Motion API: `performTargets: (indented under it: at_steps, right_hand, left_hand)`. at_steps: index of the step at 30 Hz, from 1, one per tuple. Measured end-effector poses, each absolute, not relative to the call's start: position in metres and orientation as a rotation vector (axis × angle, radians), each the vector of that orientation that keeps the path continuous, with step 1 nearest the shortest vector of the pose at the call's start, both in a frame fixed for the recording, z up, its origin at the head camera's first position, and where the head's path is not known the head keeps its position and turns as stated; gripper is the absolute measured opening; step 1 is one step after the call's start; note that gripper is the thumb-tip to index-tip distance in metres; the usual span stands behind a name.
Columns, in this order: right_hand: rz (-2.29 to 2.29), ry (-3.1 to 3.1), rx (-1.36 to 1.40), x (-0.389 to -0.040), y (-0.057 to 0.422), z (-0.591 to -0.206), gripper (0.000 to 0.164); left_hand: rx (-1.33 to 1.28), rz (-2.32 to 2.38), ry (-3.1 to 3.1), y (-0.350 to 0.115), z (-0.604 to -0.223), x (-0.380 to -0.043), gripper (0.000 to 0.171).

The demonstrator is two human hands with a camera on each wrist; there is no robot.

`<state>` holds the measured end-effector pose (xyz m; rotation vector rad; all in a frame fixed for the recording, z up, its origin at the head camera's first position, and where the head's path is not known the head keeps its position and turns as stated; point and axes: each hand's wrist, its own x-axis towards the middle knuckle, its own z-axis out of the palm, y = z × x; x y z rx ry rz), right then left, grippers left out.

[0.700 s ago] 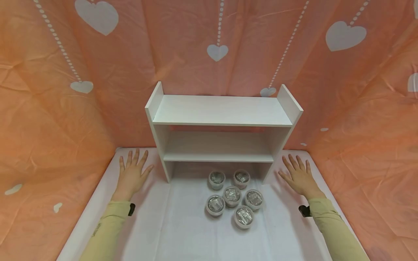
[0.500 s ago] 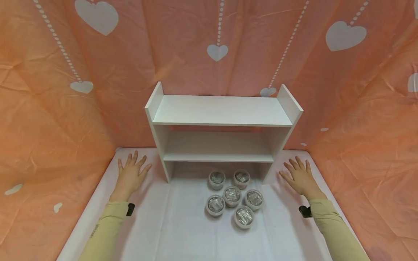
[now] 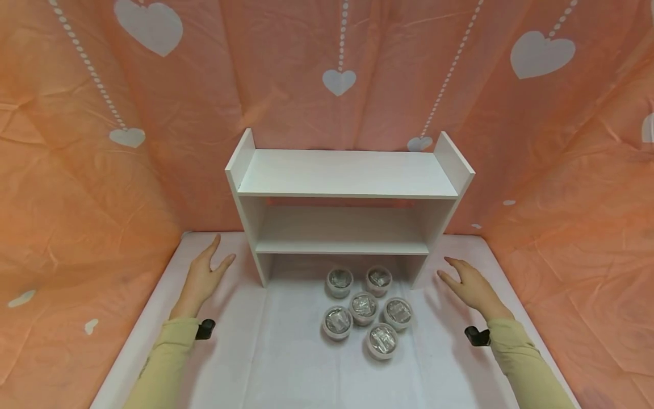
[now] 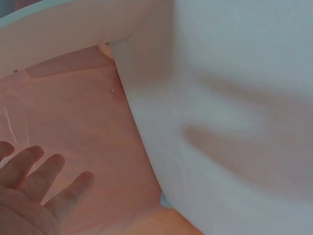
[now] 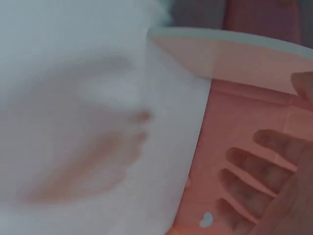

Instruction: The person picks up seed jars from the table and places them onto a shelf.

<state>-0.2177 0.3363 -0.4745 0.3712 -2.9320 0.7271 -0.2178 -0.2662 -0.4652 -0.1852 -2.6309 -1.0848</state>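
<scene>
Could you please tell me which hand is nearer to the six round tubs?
Right: the right hand is to the right of the six round tubs, apart from them; the left hand is farther off, to their left.

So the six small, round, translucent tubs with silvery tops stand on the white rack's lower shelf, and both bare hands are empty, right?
Not the shelf: the head view shows the tubs on the white cloth-covered tabletop. The left hand and right hand are indeed empty.

Downward head view, wrist views beside shelf (image 3: 347,175)
</scene>
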Motion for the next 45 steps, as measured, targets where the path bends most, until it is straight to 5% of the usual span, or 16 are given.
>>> performTargets:
  at_steps: [15,45]
  right_hand:
    - [1.813,-2.793,0.212,-0.213,0.342,-0.470,0.070]
    - [2.360,-2.599,0.464,-0.193,0.312,-0.512,0.063]
  left_hand:
    - [-0.055,-1.607,-2.424,-0.256,-0.450,-0.211,0.062]
    - [-0.152,-1.965,-2.196,-0.234,-0.442,-0.219,0.055]
